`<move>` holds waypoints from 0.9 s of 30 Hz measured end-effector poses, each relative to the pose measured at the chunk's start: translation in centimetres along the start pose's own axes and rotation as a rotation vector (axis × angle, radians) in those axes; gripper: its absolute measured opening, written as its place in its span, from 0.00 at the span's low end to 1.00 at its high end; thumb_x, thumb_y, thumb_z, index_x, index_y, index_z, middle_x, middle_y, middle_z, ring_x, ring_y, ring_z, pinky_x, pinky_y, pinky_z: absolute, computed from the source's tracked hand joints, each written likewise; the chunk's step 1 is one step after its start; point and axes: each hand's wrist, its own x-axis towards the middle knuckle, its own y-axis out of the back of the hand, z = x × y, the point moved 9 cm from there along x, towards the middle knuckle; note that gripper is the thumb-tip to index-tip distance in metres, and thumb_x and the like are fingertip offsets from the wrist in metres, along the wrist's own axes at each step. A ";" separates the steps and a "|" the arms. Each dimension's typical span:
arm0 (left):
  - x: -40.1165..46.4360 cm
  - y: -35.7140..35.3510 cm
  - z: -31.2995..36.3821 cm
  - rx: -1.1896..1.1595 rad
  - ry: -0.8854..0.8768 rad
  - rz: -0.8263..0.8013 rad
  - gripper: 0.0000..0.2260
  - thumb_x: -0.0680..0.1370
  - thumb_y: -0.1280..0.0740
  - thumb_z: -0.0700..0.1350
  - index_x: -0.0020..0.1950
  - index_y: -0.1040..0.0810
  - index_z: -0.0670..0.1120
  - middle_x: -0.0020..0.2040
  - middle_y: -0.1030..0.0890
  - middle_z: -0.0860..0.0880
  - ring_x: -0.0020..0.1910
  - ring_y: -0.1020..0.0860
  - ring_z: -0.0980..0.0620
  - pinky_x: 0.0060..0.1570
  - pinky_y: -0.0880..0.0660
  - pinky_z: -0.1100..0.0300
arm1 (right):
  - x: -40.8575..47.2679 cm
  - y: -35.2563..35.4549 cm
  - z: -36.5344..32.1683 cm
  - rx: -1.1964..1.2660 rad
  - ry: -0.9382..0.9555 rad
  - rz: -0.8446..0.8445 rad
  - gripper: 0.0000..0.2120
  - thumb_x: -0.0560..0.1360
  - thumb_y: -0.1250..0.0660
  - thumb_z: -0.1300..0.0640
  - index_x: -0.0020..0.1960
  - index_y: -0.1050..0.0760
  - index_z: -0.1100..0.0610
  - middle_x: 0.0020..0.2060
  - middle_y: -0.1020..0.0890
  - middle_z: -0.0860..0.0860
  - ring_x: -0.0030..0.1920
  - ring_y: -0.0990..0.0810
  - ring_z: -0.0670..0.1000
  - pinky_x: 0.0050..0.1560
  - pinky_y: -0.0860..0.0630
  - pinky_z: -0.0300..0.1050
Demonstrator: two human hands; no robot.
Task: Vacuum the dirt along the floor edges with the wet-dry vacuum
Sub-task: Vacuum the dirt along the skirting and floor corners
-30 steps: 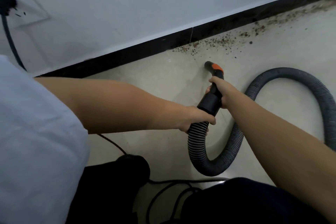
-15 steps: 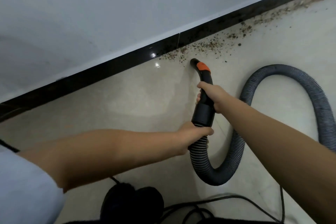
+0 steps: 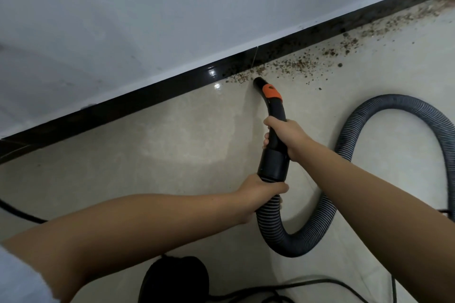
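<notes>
We look down on a pale glossy tiled floor point(image 3: 172, 150) that meets a white wall point(image 3: 123, 19) along a black skirting board point(image 3: 147, 96), which runs from lower left to upper right. A grey ribbed vacuum hose point(image 3: 418, 110) loops across the floor on our right, dips near our knees and rises into the black curved handle tube point(image 3: 274, 155). Brown dirt point(image 3: 290, 66) lies scattered along the skirting edge — thicker toward the upper right. Our right hand point(image 3: 286, 136) wraps around the tube's middle, fingers curled about it; our left hand point(image 3: 259, 190) clasps the hose just below the black cuff. The tube's open nozzle point(image 3: 258, 80), beside an orange slider point(image 3: 271, 91), sits at the near end of the dirt, close to the skirting. Black cord point(image 3: 295, 286) trails along the bottom — a dark shoe point(image 3: 174, 278) beside it.
</notes>
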 end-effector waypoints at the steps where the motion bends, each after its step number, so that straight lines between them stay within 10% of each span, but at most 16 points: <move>1: 0.2 -0.1 0.5 0.003 -0.005 -0.007 0.06 0.74 0.31 0.40 0.45 0.27 0.47 0.34 0.23 0.46 0.32 0.24 0.51 0.37 0.25 0.59 | 0.2 0.3 -0.3 0.008 -0.001 0.012 0.06 0.75 0.36 0.61 0.44 0.33 0.60 0.27 0.29 0.55 0.21 0.29 0.51 0.27 0.25 0.41; 10: 1.8 -0.2 3.1 -0.031 -0.037 0.007 0.06 0.74 0.31 0.39 0.43 0.28 0.47 0.33 0.25 0.47 0.29 0.25 0.53 0.26 0.25 0.66 | 2.1 1.3 -2.5 -0.017 0.010 0.046 0.07 0.74 0.34 0.60 0.44 0.32 0.61 0.26 0.27 0.54 0.19 0.27 0.50 0.28 0.25 0.41; 27: 1.2 0.5 2.0 -0.067 -0.033 0.028 0.06 0.73 0.30 0.40 0.44 0.27 0.47 0.33 0.23 0.46 0.32 0.23 0.51 0.39 0.24 0.59 | 1.5 -0.7 -2.1 -0.086 -0.005 -0.024 0.07 0.75 0.35 0.59 0.42 0.32 0.60 0.28 0.27 0.55 0.21 0.27 0.50 0.32 0.24 0.44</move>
